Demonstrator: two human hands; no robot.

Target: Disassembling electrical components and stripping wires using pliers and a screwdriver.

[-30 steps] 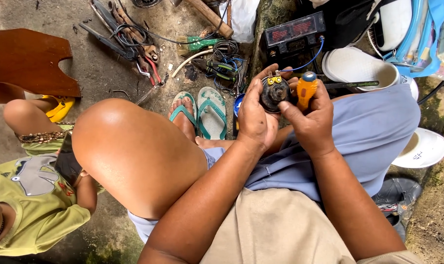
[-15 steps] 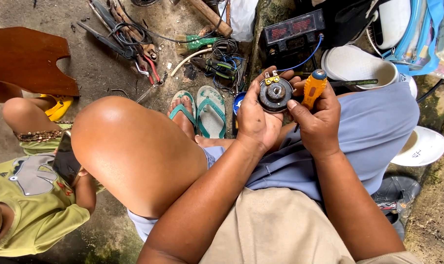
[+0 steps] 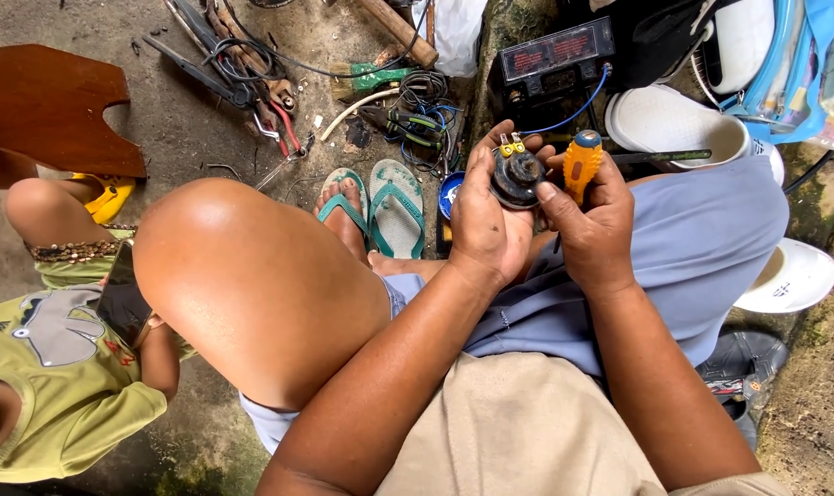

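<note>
left hand (image 3: 486, 225) gripping round black part (image 3: 515, 173), upper middle of frame | right hand (image 3: 596, 230) closed on orange screwdriver (image 3: 581, 163) just beside it | flip-flops (image 3: 380, 204) left, on the ground

The round motor part (image 3: 516, 174) sits in the left hand (image 3: 486, 216), the screwdriver (image 3: 580, 165) just to its right in the right hand (image 3: 596, 234), above the lap, with sandals (image 3: 380, 207) on the floor (image 3: 187, 129) to their left.
</note>
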